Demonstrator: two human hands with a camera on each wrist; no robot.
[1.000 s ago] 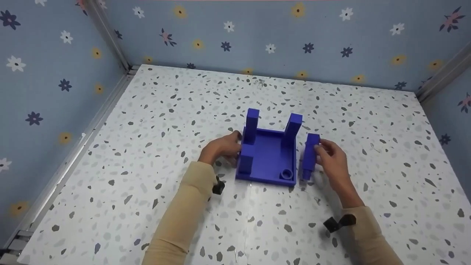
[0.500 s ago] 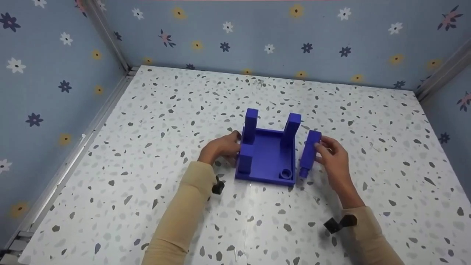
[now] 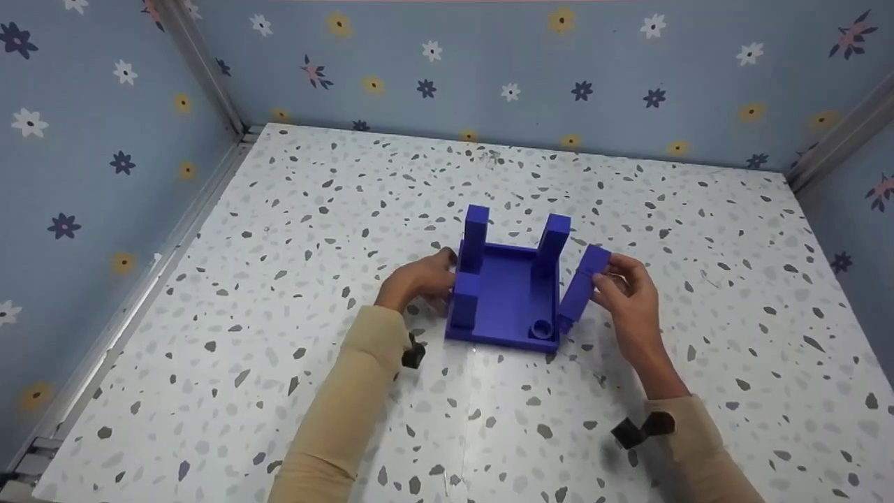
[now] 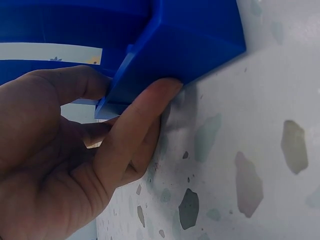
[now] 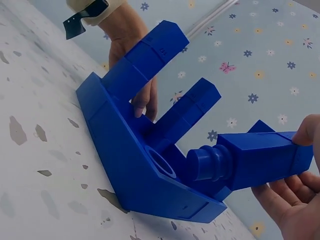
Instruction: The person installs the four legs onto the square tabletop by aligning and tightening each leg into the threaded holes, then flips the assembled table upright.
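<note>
A blue toy tabletop point(image 3: 504, 300) lies underside up on the table, with three square legs standing at its corners. One of these is the near left leg point(image 3: 465, 307). The near right corner has a round socket point(image 3: 542, 330). My left hand point(image 3: 422, 281) grips the tabletop's left edge; in the left wrist view its fingers point(image 4: 142, 112) pinch the blue wall. Between thumb and fingers, my right hand point(image 3: 634, 297) holds a loose blue table leg point(image 3: 581, 290), tilted beside the right rim. Its ridged round end point(image 5: 206, 164) points toward the socket in the right wrist view.
The speckled white table point(image 3: 335, 209) spreads around the pieces. Blue flowered panels point(image 3: 475, 63) stand behind and at both sides, with metal frame strips point(image 3: 202, 63) at the corners. Black straps with small mounts point(image 3: 632, 432) sit on both beige sleeves.
My right hand has tilted the loose leg and brought its ridged end left, from beside the tabletop up to its right rim. The left hand and tabletop stay nearly still.
</note>
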